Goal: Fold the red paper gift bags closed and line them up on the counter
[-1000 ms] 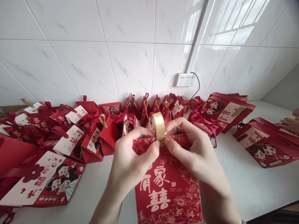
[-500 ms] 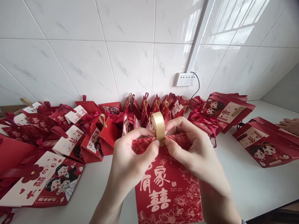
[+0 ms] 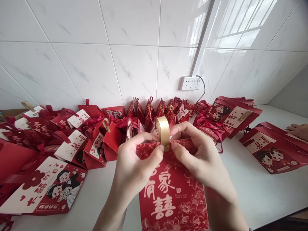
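Observation:
A red candy box (image 3: 178, 205) with pale lettering and flower prints stands upright in front of me. A gold ribbon loop (image 3: 163, 128) rises from the middle of its top edge. My left hand (image 3: 137, 163) pinches that edge at the loop's foot, thumb in front and fingers behind. On the other side, my right hand (image 3: 202, 154) grips the same top edge, its thumb tip just right of the ribbon. Between the two thumbs shows the ribbon's lower end with a small gold fastener. Fingers behind the box are partly hidden.
Many red and white gift boxes (image 3: 96, 144) with loops crowd the white table (image 3: 240, 189) at left and along the tiled wall. Larger boxes (image 3: 274, 147) lie at right, with another person's hand (image 3: 298, 131) beside them. A power socket (image 3: 191, 83) is on the wall.
My right thumb has eased slightly to the right, away from the ribbon's foot, so the small fastener shows more plainly. Both hands keep hold of the candy box.

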